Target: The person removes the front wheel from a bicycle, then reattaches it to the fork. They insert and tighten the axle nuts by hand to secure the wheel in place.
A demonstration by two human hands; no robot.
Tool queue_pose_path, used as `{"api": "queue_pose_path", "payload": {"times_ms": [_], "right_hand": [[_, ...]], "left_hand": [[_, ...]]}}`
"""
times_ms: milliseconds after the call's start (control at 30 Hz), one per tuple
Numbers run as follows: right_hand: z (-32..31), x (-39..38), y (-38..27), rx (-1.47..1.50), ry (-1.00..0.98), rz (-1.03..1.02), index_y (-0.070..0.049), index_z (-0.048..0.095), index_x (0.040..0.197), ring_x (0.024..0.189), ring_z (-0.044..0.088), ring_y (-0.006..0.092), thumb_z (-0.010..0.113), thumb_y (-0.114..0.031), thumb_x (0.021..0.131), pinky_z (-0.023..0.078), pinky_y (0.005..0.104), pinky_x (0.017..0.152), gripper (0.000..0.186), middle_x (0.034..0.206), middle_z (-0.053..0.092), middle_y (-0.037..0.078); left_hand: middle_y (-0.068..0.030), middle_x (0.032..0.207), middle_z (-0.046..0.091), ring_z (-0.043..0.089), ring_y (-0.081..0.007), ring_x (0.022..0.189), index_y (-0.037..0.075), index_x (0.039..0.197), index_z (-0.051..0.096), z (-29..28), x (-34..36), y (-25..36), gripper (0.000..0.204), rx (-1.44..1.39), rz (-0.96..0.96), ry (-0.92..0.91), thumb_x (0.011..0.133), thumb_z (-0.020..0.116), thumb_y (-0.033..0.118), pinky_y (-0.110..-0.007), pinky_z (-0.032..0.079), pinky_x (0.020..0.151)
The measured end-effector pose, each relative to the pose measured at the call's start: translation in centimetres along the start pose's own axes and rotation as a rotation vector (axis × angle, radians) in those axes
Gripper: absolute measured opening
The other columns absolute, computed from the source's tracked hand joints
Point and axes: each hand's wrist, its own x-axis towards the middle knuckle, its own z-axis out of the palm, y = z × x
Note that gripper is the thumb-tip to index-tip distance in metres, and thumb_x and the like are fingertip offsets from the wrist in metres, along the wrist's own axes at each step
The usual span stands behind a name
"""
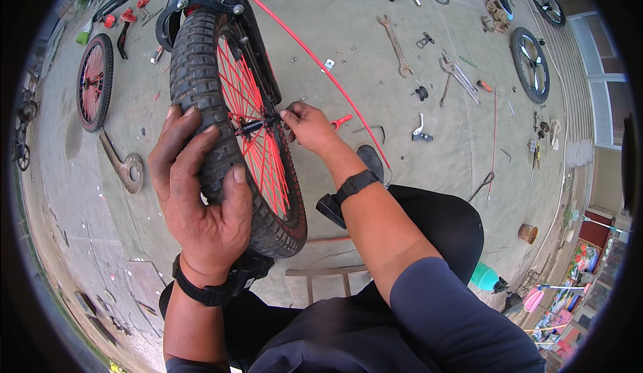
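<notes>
A bicycle wheel with a knobby black tire [195, 78] and red spokes [258, 165] stands upright in front of me, between the legs of a black fork [258, 61]. My left hand [204, 189] wraps round the tire's near left side, thumb on the tread. At the right end of the hub [251, 128], close to the fork tip, my right hand [305, 125] is closed in a pinch. Whatever small part its fingertips hold is hidden. Just right of that hand shows a red lever-like piece [341, 121]; whether it touches the hand I cannot tell.
A red cable [305, 51] arcs from the fork down to the right. On the floor lie a large wrench [395, 46], more wrenches [459, 77], a brake lever [420, 130] and a curved metal piece [124, 165]. Other wheels [95, 83] [530, 65] lie left and right.
</notes>
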Motion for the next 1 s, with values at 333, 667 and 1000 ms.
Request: {"api": "queue_pose_path", "payload": {"times_ms": [333, 667, 1000], "right_hand": [[0.6, 0.9, 0.3, -0.163, 0.028, -0.039, 0.0, 0.056, 0.106, 0.053, 0.061, 0.0182, 0.052, -0.037, 0.104, 0.049, 0.0334, 0.054, 0.037, 0.08, 0.061, 0.01], [0.7, 0.8, 0.5, 0.089, -0.043, 0.02, 0.0, 0.057, 0.103, 0.055, 0.059, 0.017, 0.05, -0.033, 0.104, 0.048, 0.0335, 0.053, 0.034, 0.077, 0.057, 0.006], [1.0, 0.4, -0.4, -0.101, 0.001, -0.006, 0.001, 0.061, 0.11, 0.101, 0.062, 0.0467, 0.048, -0.038, 0.101, 0.049, 0.0477, 0.086, 0.042, 0.101, 0.067, 0.029]], "left_hand": [[-0.0203, 0.134, 0.054, 0.047, -0.043, 0.135, 0.001, 0.121, 0.062, 0.0, 0.0, 0.1, 0.035, 0.001, -0.001, -0.003, 0.09, 0.068, 0.016, -0.052, 0.036, 0.113], [-0.0197, 0.134, 0.054, 0.046, -0.0432, 0.135, 0.001, 0.121, 0.062, 0.0, 0.0, 0.1, 0.035, -0.002, -0.005, -0.003, 0.089, 0.068, 0.015, -0.052, 0.036, 0.113], [-0.0201, 0.134, 0.054, 0.047, -0.0435, 0.135, 0.001, 0.121, 0.062, -0.1, -0.1, -0.1, 0.035, 0.002, -0.005, 0.001, 0.089, 0.068, 0.014, -0.053, 0.037, 0.113]]}}
